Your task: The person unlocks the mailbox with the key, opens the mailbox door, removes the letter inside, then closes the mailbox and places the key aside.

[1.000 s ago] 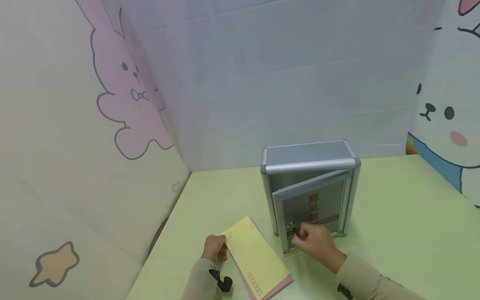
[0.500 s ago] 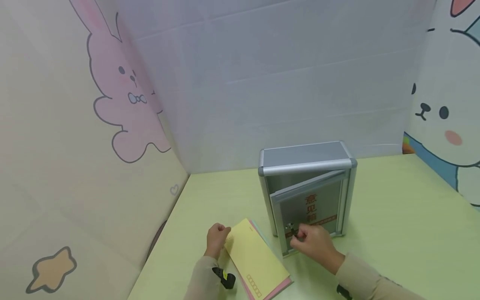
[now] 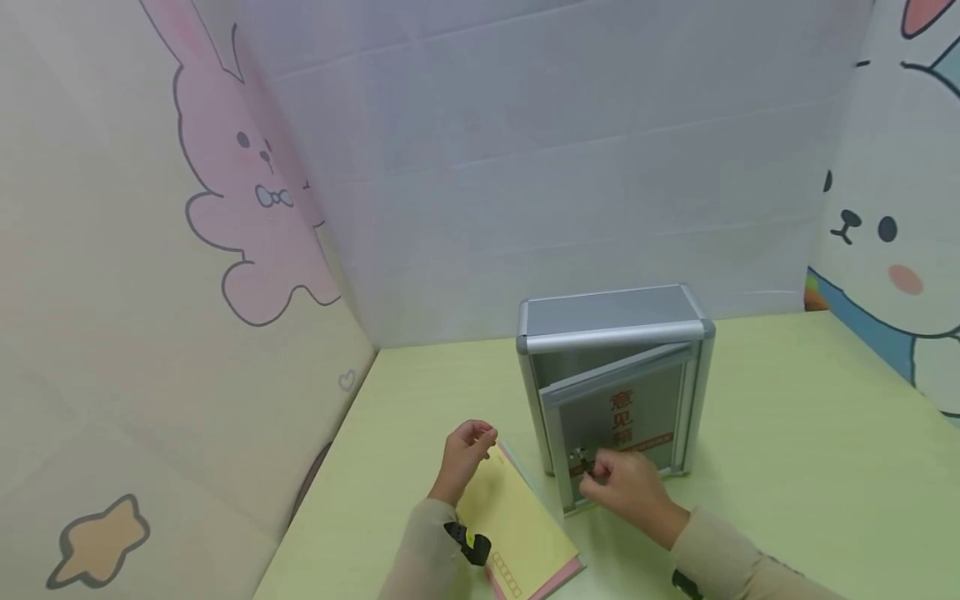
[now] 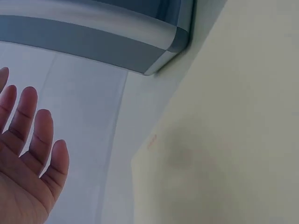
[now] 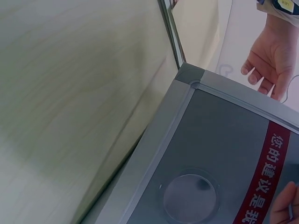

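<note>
A grey metal suggestion box (image 3: pixel 615 312) with silver edges stands upright, its front door (image 3: pixel 645 408) ajar and hinged on the right. My right hand (image 3: pixel 633 490) pinches a small key (image 3: pixel 583 463) at the lock on the door's free side; its fingertips (image 5: pixel 285 205) show at the edge of the right wrist view. Left of the box lies a stack of envelopes, a yellow envelope (image 3: pixel 517 521) on top with pink and pale green edges below. My left hand (image 3: pixel 463 457) hovers at the stack's upper end, holding nothing; its fingers (image 4: pixel 44 130) are spread and slightly bent.
The pale yellow-green table (image 3: pixel 787 450) carries the box and envelopes. A white curtain (image 3: pixel 585 167) hangs behind, and a cartoon-printed wall (image 3: pixel 255 192) borders the table's left side. In the right wrist view, a round disc (image 5: pixel 190 198) sits on the door's lower part.
My left hand has left the yellow envelope's left edge, rising and moving right toward the box, its fingers loosened. The right hand stays at the lock, and the door keeps its angle.
</note>
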Tool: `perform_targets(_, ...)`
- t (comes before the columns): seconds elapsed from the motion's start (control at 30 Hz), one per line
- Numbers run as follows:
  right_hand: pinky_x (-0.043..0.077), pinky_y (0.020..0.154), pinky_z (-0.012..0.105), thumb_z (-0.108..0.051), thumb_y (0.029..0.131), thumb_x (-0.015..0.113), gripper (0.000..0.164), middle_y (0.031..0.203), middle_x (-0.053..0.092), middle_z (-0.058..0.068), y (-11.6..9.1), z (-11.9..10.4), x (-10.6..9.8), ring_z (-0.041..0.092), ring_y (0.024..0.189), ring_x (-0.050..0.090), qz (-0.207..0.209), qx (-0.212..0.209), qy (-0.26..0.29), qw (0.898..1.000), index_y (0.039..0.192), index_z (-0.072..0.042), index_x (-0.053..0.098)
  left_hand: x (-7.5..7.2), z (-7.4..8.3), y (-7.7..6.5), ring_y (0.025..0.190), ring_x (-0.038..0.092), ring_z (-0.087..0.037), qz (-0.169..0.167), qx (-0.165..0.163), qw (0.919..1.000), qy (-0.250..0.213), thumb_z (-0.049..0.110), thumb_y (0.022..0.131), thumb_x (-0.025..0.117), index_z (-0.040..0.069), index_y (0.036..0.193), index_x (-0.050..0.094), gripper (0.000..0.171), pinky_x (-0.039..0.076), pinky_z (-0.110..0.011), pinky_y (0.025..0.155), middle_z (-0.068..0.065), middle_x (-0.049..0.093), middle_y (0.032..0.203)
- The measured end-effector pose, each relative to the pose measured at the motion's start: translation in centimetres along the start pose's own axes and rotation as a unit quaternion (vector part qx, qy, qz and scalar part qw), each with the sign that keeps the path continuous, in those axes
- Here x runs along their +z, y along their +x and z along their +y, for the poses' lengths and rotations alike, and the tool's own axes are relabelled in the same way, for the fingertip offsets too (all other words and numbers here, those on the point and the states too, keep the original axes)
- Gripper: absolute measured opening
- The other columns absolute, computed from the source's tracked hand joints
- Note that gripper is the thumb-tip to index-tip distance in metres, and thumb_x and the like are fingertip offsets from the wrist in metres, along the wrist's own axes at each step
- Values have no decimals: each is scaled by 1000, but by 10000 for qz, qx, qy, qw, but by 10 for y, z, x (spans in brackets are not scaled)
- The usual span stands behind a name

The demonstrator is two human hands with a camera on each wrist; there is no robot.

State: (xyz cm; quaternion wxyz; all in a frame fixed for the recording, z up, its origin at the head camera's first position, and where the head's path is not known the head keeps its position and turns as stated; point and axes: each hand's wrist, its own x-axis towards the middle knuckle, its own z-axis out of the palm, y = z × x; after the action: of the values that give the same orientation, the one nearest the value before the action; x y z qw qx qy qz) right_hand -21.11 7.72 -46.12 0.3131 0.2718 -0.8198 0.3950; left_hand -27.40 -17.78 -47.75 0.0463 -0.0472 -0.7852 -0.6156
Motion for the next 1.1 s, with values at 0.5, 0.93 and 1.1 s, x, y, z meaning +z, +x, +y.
perform_targets(0.5, 15, 43, 9, -5, 63, 62, 28, 51, 26, -19, 7, 7, 10, -15, 53, 12, 80, -266, 73, 9996, 56, -18, 38, 29, 50, 1, 76, 51, -11, -298, 544, 9962, 610, 1, 92, 62, -13, 108, 62, 21, 46, -28, 70, -29, 64, 104)
perform_targets(0.93, 18, 43, 13, -7, 65, 63, 28, 48, 29, -17, 15, 5, 15, -12, 51, 15, -5, 126, 16, 9999, 55, -18, 40, 45, 30, 14, 76, 52, -9, -241, 603, 9972, 383, 6, 91, 66, -8, 103, 66, 19, 45, -25, 67, -24, 67, 104)
perform_targets(1.1, 21, 44, 16, -5, 66, 63, 28, 49, 30, -16, 19, 6, 17, -11, 50, 19, -170, 530, 112, 9984, 55, -17, 40, 49, 27, 14, 71, 51, -6, -171, 603, 9975, 324, 6, 91, 66, -10, 98, 66, 18, 44, -21, 63, -24, 67, 98)
